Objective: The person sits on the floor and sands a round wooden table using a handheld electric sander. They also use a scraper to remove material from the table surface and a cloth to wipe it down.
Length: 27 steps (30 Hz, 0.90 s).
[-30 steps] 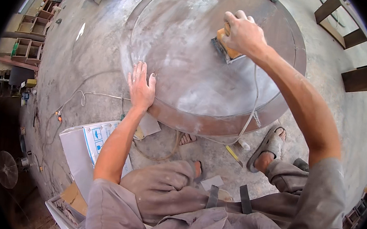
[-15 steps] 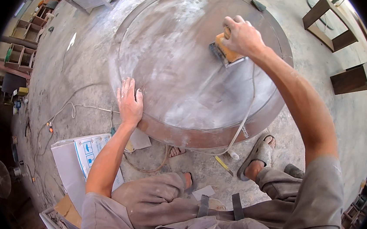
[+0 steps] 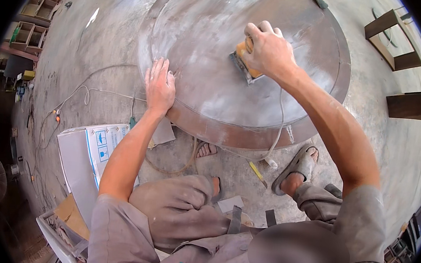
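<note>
My right hand (image 3: 270, 49) is wrapped over the top of a yellow electric sander (image 3: 242, 54), whose flat pad lies on a large round brown tabletop (image 3: 211, 66). Streaks of white dust cover the tabletop, and a groove runs around it near the rim. From the sander a pale cord (image 3: 281, 107) hangs over the tabletop's near edge. At the left near rim, my left hand (image 3: 160, 88) rests flat with fingers stretched out, holding nothing. Its fingertips are white with dust. A small dark green piece (image 3: 319, 1) lies on the far right rim.
A yellow utility knife (image 3: 257, 174) lies on the floor near my sandalled foot (image 3: 298, 170). Left of me stands a white cardboard box (image 3: 81, 152); cords (image 3: 86, 90) trail over the floor there. Dark wooden frames (image 3: 396, 40) and a wooden block (image 3: 407, 105) stand at right.
The sander in my right hand has moved left across the tabletop, toward its middle. My left hand keeps its place on the rim. The whole view has shifted slightly.
</note>
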Each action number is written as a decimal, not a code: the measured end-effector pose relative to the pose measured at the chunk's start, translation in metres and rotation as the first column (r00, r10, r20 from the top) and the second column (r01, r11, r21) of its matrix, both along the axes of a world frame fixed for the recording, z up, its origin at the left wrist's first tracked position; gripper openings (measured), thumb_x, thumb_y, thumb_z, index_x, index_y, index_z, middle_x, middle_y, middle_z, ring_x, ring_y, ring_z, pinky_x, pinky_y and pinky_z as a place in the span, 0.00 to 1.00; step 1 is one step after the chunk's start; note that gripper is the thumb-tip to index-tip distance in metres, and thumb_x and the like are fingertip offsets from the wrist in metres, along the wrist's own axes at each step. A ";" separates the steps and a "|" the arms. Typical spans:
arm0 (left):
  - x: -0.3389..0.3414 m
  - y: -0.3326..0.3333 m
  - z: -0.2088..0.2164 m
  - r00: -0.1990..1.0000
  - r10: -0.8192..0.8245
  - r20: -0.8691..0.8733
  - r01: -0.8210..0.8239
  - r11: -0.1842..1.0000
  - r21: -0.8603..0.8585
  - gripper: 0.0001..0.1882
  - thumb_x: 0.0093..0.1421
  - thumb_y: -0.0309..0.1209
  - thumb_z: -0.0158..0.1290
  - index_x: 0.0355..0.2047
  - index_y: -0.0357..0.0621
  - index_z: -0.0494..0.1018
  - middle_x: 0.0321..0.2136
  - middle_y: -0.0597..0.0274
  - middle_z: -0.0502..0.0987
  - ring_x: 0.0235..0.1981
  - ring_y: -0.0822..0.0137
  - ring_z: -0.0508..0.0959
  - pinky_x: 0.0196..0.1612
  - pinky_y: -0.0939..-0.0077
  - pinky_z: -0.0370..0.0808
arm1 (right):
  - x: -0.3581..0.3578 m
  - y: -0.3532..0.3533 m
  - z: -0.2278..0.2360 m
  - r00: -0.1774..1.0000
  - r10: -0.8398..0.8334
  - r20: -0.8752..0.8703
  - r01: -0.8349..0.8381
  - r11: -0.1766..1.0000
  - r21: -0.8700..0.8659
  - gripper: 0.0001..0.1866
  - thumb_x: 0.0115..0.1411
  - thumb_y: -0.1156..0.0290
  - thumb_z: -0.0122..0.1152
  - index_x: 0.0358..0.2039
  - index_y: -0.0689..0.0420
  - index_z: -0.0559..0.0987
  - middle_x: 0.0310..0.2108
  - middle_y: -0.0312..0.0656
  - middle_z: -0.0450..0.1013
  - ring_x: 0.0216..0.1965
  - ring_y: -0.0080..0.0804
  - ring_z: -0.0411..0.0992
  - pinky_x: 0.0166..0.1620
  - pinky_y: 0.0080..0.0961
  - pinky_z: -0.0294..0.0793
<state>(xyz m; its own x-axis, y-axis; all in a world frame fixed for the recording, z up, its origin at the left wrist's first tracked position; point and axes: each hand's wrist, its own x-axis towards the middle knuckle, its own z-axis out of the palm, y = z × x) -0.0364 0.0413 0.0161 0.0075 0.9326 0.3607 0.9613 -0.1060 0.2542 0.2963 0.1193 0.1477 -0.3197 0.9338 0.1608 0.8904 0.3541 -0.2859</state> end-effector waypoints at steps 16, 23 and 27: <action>0.003 0.004 -0.005 0.999 0.029 0.017 -0.030 0.998 0.050 0.23 0.71 0.30 0.49 0.65 0.42 0.74 0.69 0.55 0.71 0.72 0.57 0.67 0.75 0.53 0.57 | 0.045 0.044 -0.003 0.993 -0.092 0.072 0.088 0.995 0.048 0.22 0.60 0.55 0.67 0.51 0.48 0.78 0.52 0.52 0.74 0.54 0.60 0.75 0.52 0.54 0.81; -0.003 0.003 -0.005 1.000 0.013 0.025 -0.014 1.000 0.024 0.23 0.71 0.30 0.48 0.65 0.41 0.73 0.69 0.54 0.70 0.73 0.55 0.65 0.76 0.53 0.55 | -0.032 -0.047 0.005 0.993 0.099 -0.071 -0.102 0.994 -0.039 0.16 0.66 0.60 0.62 0.50 0.54 0.78 0.49 0.51 0.73 0.51 0.56 0.75 0.46 0.51 0.84; 0.004 0.003 -0.001 0.999 -0.013 0.033 0.012 0.999 0.039 0.23 0.70 0.28 0.48 0.65 0.39 0.73 0.68 0.50 0.71 0.72 0.51 0.66 0.75 0.52 0.57 | -0.016 -0.021 -0.007 0.991 0.126 0.034 -0.123 0.989 -0.082 0.20 0.64 0.59 0.64 0.53 0.52 0.77 0.50 0.49 0.74 0.52 0.56 0.75 0.49 0.51 0.83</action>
